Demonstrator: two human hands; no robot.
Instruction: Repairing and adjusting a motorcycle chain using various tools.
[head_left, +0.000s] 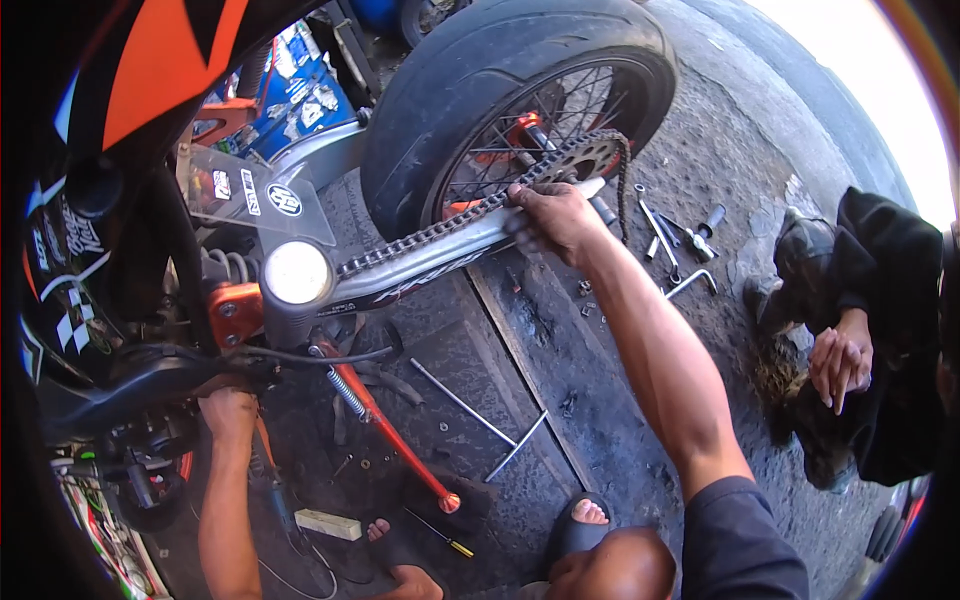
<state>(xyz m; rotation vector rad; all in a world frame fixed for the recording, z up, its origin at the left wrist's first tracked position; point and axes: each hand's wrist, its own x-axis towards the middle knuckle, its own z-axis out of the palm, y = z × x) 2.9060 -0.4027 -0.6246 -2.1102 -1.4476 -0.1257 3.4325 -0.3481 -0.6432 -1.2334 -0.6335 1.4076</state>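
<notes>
A motorcycle chain (425, 233) runs along the silver swingarm (415, 262) and round the rear sprocket (582, 165) of a wheel with a black tyre (480, 85). My right hand (560, 218) is closed near the swingarm's rear end, thumb on the chain; its lower fingers are blurred. My left hand (228, 402) reaches up under the motorcycle's dark lower body, behind the red side stand (390, 430). Its fingers are hidden by the bike parts, so their grip does not show.
A T-handle wrench (480, 420), yellow-handled screwdriver (440, 532) and pale block (328, 525) lie on the dirty floor. Right of the wheel are a spanner (658, 232), a hammer (706, 232) and an L-shaped wrench (692, 284). Another person (880, 350) in dark clothes sits at the right.
</notes>
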